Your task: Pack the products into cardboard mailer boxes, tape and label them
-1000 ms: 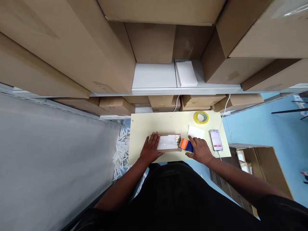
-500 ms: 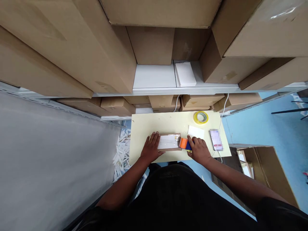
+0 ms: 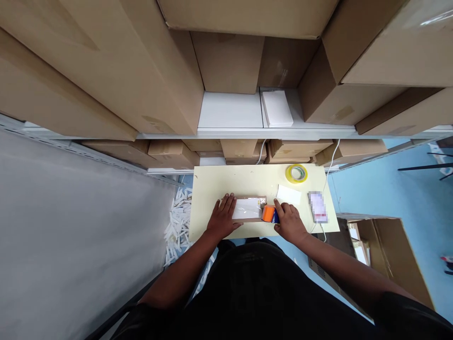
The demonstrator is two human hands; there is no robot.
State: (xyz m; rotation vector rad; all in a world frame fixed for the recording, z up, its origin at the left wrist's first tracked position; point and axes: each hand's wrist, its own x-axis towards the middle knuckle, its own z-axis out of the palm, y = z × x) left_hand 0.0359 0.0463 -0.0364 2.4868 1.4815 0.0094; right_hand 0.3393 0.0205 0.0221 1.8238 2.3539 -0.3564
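A small flat cardboard package [image 3: 247,220] lies on the pale yellow table [image 3: 212,179], a white label [image 3: 247,208] on its top under shiny clear tape. My left hand [image 3: 222,218] rests flat on the package's left end, fingers stretched out. At the right end, my right hand [image 3: 290,222] is closed round an orange and blue tape dispenser [image 3: 268,213], whose orange front touches the package edge. Just beyond that hand lies a white slip of paper [image 3: 289,194].
A yellow tape roll [image 3: 296,174] and a phone [image 3: 317,207] with a white cable lie at the table's right. Shelves of cardboard boxes [image 3: 226,61] stand ahead. White scraps [image 3: 179,217] cover the floor at left; an open carton [image 3: 396,255] stands at right.
The tape dispenser has turned and shifted slightly left against the package's right end, my right hand moving with it. My left hand keeps its place on the package.
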